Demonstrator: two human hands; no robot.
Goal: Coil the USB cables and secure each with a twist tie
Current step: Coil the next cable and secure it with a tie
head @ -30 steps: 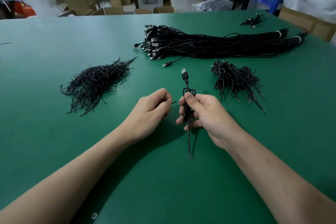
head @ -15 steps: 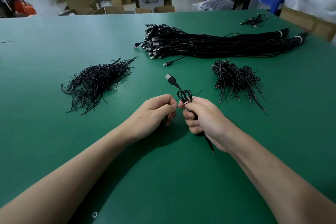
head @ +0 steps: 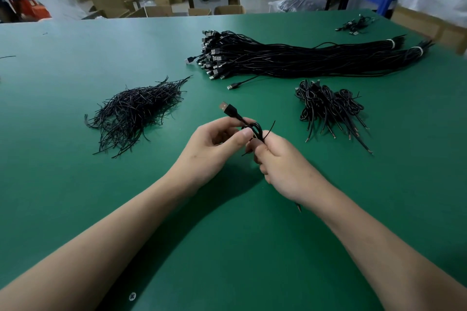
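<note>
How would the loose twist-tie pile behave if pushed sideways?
Probably scatters rather than slides as one: the tie pile is loose, thin strands splayed every way, unbound. Likely very light: the strands look wire-thin. Crossed strands may snag, so clumps could drag along the table.

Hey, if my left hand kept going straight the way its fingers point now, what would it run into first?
The coiled USB cable gripped by your right hand. Your left hand points up and to the right, and its fingers pinch that coil now. Just past it, probably the right hand's own fingers.
</note>
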